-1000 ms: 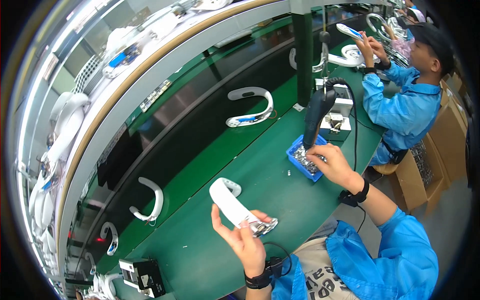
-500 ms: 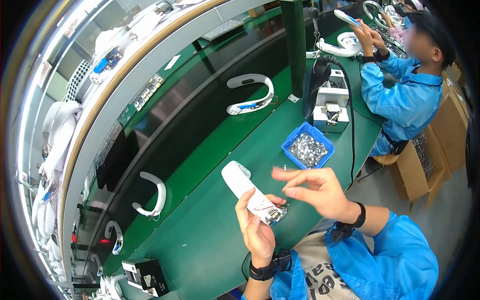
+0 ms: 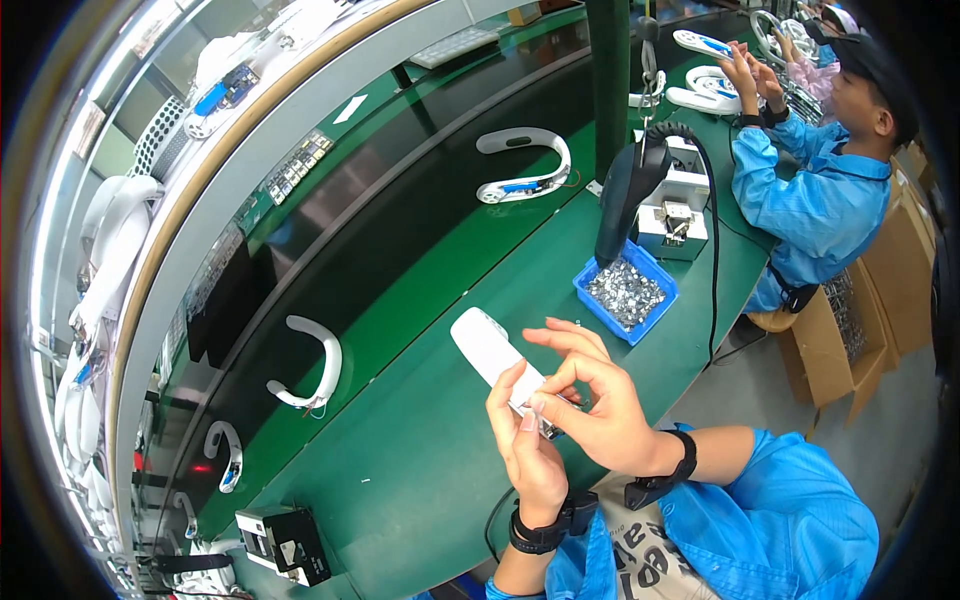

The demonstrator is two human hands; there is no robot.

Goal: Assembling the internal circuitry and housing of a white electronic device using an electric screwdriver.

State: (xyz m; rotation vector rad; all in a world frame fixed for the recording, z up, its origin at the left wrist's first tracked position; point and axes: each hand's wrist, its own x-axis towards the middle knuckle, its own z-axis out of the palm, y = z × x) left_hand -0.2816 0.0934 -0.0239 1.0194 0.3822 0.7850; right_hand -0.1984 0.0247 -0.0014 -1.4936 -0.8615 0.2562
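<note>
My left hand [image 3: 528, 445] grips the near end of a white curved plastic part [image 3: 487, 347], holding it above the green bench [image 3: 400, 450]. My right hand [image 3: 590, 400] is pressed against that same end, thumb and forefinger pinched together on something too small to make out. A blue tray of small metal pieces [image 3: 626, 290] sits just beyond my hands. A dark electric screwdriver [image 3: 625, 190] hangs over the tray on a cable.
White U-shaped housings lie on the dark belt [image 3: 525, 165] [image 3: 310, 365] [image 3: 225, 450]. A small white fixture [image 3: 672, 215] stands behind the tray. A black box [image 3: 285, 540] sits at the near left. Another person in blue [image 3: 820, 190] works at the right, beside cardboard boxes [image 3: 850, 330].
My right hand left the blue tray and came back to the near end of the white part. My left hand drew the part closer to me.
</note>
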